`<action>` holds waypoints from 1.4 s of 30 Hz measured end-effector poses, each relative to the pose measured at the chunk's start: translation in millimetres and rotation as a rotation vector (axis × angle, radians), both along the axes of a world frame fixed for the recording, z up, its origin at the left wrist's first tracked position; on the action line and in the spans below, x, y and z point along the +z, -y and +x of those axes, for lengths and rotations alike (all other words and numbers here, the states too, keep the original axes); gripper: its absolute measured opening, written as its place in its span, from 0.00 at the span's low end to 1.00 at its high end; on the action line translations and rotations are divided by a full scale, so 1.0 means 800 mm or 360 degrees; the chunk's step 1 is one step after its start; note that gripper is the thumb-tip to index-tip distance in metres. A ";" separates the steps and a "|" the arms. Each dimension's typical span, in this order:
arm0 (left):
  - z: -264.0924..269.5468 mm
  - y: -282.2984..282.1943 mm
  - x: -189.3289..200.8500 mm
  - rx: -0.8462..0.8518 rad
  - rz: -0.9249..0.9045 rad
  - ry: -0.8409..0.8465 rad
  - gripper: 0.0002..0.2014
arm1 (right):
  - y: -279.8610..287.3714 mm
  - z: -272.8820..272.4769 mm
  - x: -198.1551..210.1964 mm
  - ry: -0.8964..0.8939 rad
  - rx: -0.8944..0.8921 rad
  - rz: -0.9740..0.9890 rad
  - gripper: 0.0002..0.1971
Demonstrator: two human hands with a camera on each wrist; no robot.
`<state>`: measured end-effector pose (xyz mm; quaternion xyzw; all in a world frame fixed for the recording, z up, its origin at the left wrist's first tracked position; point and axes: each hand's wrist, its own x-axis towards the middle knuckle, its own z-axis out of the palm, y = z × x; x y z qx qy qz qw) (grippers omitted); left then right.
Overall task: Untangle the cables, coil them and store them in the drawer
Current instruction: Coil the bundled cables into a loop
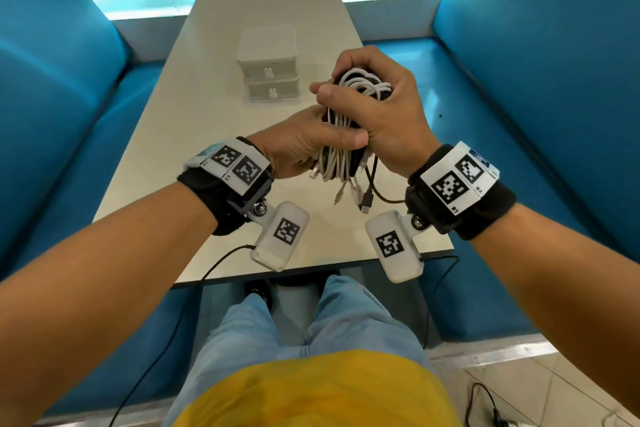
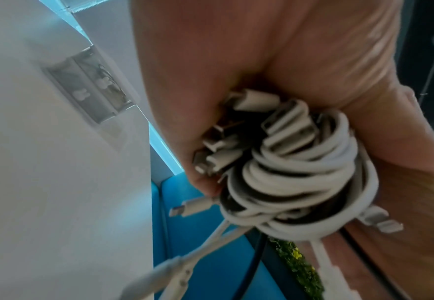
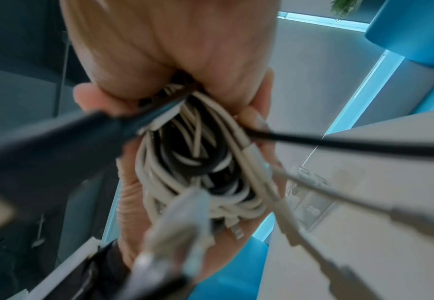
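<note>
I had both hands wrapped round the cables (image 1: 346, 135), still one knotted white-and-black bundle above the bench (image 1: 180, 114): left hand (image 1: 304, 142) gripping low, right hand (image 1: 377, 104) gripping the top. Nothing looked coiled yet. Beyond, both drawers (image 1: 268, 74) sat closed. The left wrist view alone showed several white plugs (image 2: 269, 121).

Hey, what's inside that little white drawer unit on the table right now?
Both drawers of the drawer unit are closed. The left wrist view hints at thin wires behind one meshed front, too blurred to identify. The cable bundle is outside it, gripped by the left hand and right hand.
</note>
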<state>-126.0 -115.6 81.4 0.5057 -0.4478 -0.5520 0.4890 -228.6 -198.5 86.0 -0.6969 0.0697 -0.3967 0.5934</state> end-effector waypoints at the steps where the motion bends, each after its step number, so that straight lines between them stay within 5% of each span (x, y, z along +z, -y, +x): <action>1: 0.000 0.000 0.002 -0.0029 0.0013 0.0020 0.36 | 0.000 -0.001 -0.001 -0.0007 0.0010 -0.0002 0.09; 4: -0.004 -0.002 0.012 -0.0106 0.0063 0.0136 0.21 | 0.000 -0.001 0.000 -0.0024 0.0026 -0.0092 0.09; 11: -0.013 -0.008 0.014 -0.0015 0.0175 0.0320 0.09 | 0.000 0.000 -0.013 -0.0042 -0.0141 -0.0425 0.06; 22: -0.013 0.003 0.026 0.0132 0.0197 0.0397 0.12 | 0.009 0.007 -0.011 -0.0014 -0.0443 -0.0656 0.15; 31: -0.014 0.003 0.020 0.0234 0.0229 0.0397 0.08 | 0.014 0.002 -0.003 -0.0244 -0.0141 -0.0483 0.10; 34: -0.013 0.009 0.006 0.0493 0.0154 0.0935 0.07 | 0.013 -0.003 0.004 -0.0515 -0.0137 -0.0396 0.14; 38: -0.020 0.020 -0.011 0.0579 0.0131 0.1847 0.08 | 0.004 0.008 0.007 -0.1087 -0.0600 -0.0766 0.24; 42: -0.023 0.027 -0.011 0.0634 0.0131 0.1806 0.02 | 0.008 0.023 0.009 -0.1144 -0.0783 -0.0934 0.25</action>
